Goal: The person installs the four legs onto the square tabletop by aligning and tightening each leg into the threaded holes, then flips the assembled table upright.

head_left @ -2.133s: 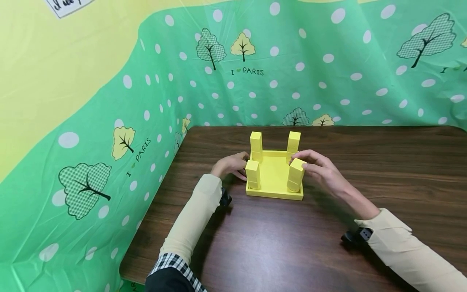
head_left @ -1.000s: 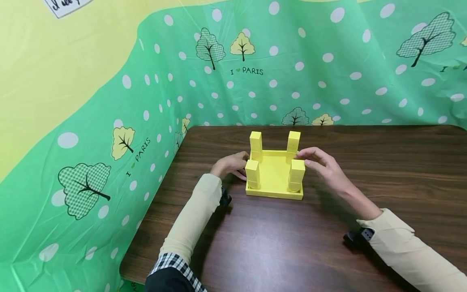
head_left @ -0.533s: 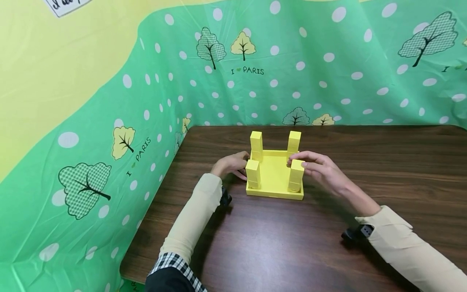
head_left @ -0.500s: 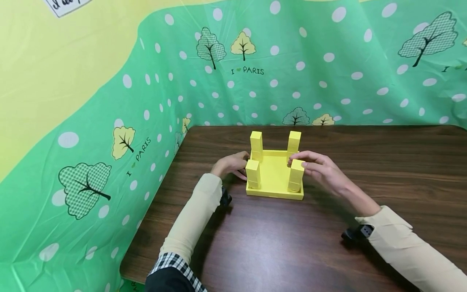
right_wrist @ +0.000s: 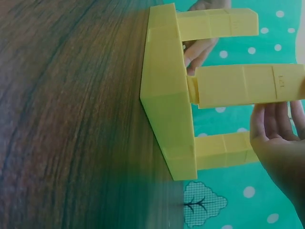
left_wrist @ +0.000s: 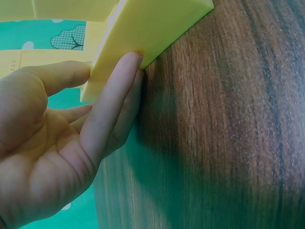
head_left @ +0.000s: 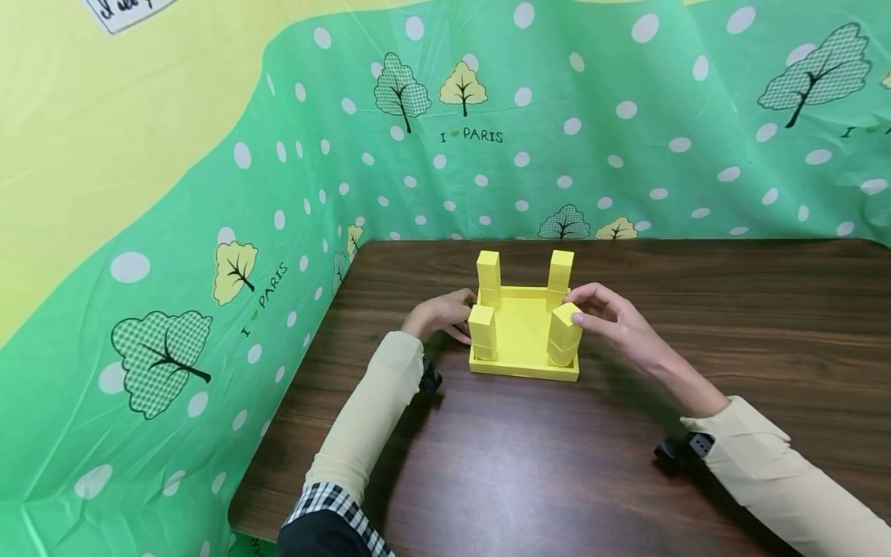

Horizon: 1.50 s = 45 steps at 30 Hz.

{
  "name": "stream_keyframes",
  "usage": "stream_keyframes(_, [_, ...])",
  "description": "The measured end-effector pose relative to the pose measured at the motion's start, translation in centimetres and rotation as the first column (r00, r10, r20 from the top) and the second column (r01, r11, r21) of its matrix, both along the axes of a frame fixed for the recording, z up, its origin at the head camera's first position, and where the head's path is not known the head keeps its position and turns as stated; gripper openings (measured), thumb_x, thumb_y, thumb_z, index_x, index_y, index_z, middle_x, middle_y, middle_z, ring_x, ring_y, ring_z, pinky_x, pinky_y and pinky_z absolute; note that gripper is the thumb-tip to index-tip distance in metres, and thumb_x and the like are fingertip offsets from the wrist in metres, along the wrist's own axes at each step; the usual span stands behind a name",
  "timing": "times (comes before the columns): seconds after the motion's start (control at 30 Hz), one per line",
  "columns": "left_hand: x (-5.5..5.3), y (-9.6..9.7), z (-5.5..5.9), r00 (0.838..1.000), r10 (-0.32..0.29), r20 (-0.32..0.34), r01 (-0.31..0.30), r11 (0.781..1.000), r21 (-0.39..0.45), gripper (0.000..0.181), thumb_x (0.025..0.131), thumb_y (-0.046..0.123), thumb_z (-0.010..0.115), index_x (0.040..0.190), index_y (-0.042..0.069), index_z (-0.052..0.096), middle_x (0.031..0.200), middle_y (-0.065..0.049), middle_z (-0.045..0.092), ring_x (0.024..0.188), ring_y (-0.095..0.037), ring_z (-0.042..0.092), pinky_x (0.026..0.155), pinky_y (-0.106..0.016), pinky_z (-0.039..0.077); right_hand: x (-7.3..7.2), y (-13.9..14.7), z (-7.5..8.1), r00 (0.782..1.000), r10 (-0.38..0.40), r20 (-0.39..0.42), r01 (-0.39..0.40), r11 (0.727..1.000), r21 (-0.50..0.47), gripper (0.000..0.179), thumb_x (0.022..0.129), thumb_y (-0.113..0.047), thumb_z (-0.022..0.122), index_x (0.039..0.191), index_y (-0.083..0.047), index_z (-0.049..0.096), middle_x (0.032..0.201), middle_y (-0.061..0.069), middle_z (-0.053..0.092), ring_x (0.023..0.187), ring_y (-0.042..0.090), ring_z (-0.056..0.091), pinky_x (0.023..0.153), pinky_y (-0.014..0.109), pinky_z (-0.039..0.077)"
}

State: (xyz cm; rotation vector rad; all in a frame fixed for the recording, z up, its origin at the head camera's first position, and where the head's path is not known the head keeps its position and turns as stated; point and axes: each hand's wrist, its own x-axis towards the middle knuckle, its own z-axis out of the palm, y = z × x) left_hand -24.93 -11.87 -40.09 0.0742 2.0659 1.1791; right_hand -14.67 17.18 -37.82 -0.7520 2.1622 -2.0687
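A yellow plastic panel [head_left: 524,371] with a raised rim lies on the table, a square leg standing at each corner, like a small upturned table. My right hand [head_left: 623,329] pinches the near right leg [head_left: 564,333] by its upper end, thumb in front. That leg is turned askew to the panel; in the right wrist view a narrow neck [right_wrist: 192,89] shows between it and the panel. My left hand [head_left: 442,313] grips the panel's left side, thumb at the rim and straighter fingers [left_wrist: 112,102] along its outer face. The near left leg [head_left: 483,333] stands upright.
The far left leg [head_left: 489,278] and far right leg [head_left: 560,278] rise close to my hands. Dark wood grain covers the table [head_left: 515,464]. A green dotted cloth [head_left: 487,186] hangs behind and to the left of it.
The near right leg has rotated from square with the panel to an angle. My right fingers have swung back to the right while the thumb pushed forward. My left hand stays put.
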Motion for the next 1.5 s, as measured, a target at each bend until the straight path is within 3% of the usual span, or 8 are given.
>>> stream_keyframes(0.23, [0.1, 0.1, 0.2, 1.0, -0.003, -0.001, 0.003, 1.0, 0.0, 0.051, 0.095, 0.002, 0.047, 0.142, 0.009, 0.029, 0.095, -0.017, 0.059, 0.078, -0.023, 0.064, 0.072, -0.035, 0.061, 0.1, 0.1, -0.4, 0.993, -0.094, -0.075, 0.101, 0.99, 0.094, 0.024, 0.092, -0.001, 0.06, 0.113, 0.005, 0.051, 0.109, 0.001, 0.056, 0.093, 0.007, 0.059, 0.079, 0.014, 0.051])
stream_keyframes(0.4, [0.2, 0.0, 0.3, 1.0, -0.008, -0.004, 0.008, 1.0, -0.001, 0.051, 0.096, 0.005, 0.048, 0.143, 0.009, 0.028, 0.095, -0.017, 0.059, 0.078, -0.023, 0.064, 0.072, -0.035, 0.061, 0.3, 0.1, -0.6, 0.981, -0.154, -0.116, 0.17, 0.975, 0.142, 0.025, 0.09, -0.003, 0.064, 0.112, 0.003, 0.052, 0.106, 0.002, 0.056, 0.094, 0.006, 0.061, 0.08, 0.014, 0.052])
stream_keyframes(0.77, [0.0, -0.1, 0.1, 1.0, 0.0, -0.001, 0.0, 1.0, 0.007, 0.051, 0.096, 0.005, 0.049, 0.143, 0.009, 0.028, 0.094, -0.017, 0.059, 0.077, -0.023, 0.064, 0.072, -0.036, 0.061, 0.6, -0.6, -0.6, 0.972, -0.202, -0.123, 0.221, 0.961, 0.168, 0.028, 0.088, -0.007, 0.068, 0.111, 0.0, 0.052, 0.105, 0.003, 0.056, 0.093, 0.007, 0.061, 0.078, 0.014, 0.052])
stream_keyframes(0.93, [0.0, -0.1, -0.1, 1.0, 0.003, -0.002, -0.003, 1.0, 0.009, 0.052, 0.096, 0.005, 0.049, 0.143, 0.009, 0.028, 0.094, -0.017, 0.059, 0.077, -0.024, 0.064, 0.073, -0.036, 0.061, 0.3, -0.1, -0.6, 0.978, -0.152, -0.145, 0.175, 0.971, 0.164, 0.023, 0.098, -0.008, 0.054, 0.118, 0.003, 0.052, 0.114, 0.004, 0.056, 0.105, 0.007, 0.056, 0.087, 0.011, 0.046])
stream_keyframes(1.13, [-0.1, 0.0, 0.0, 1.0, -0.005, -0.005, 0.005, 1.0, 0.0, 0.051, 0.097, 0.005, 0.048, 0.143, 0.009, 0.027, 0.095, -0.018, 0.06, 0.079, -0.024, 0.065, 0.073, -0.035, 0.061, 0.1, 0.2, 0.0, 0.993, -0.076, -0.089, 0.088, 0.986, 0.14, 0.028, 0.1, -0.011, 0.048, 0.124, 0.002, 0.055, 0.122, 0.002, 0.061, 0.116, 0.005, 0.054, 0.095, 0.011, 0.04])
stream_keyframes(1.27, [-0.2, 0.0, 0.0, 1.0, -0.009, -0.004, 0.009, 1.0, 0.001, 0.051, 0.097, 0.006, 0.048, 0.143, 0.009, 0.027, 0.095, -0.018, 0.061, 0.079, -0.024, 0.065, 0.073, -0.035, 0.061, -0.3, -0.1, 0.1, 0.998, 0.035, -0.059, -0.033, 0.999, 0.036, 0.031, 0.1, -0.007, 0.046, 0.126, 0.008, 0.053, 0.121, 0.011, 0.062, 0.116, 0.012, 0.056, 0.098, 0.015, 0.042])
stream_keyframes(1.37, [-0.2, -0.1, -0.1, 1.0, -0.008, -0.004, 0.008, 1.0, 0.006, 0.05, 0.096, 0.004, 0.047, 0.143, 0.009, 0.028, 0.096, -0.019, 0.061, 0.08, -0.024, 0.066, 0.074, -0.035, 0.061, -0.5, -0.2, 0.0, 0.991, 0.128, -0.032, -0.13, 0.99, -0.056, 0.032, 0.1, -0.004, 0.042, 0.126, 0.013, 0.051, 0.119, 0.017, 0.062, 0.116, 0.019, 0.056, 0.1, 0.018, 0.044])
stream_keyframes(1.5, [-0.1, -0.2, -0.1, 1.0, -0.006, -0.004, 0.006, 1.0, 0.011, 0.05, 0.096, 0.004, 0.048, 0.142, 0.009, 0.029, 0.095, -0.019, 0.062, 0.08, -0.024, 0.066, 0.074, -0.035, 0.061, -0.6, -0.3, -0.2, 0.983, 0.181, 0.004, -0.179, 0.976, -0.123, 0.03, 0.1, -0.001, 0.04, 0.123, 0.015, 0.05, 0.117, 0.014, 0.061, 0.114, 0.019, 0.056, 0.099, 0.019, 0.046])
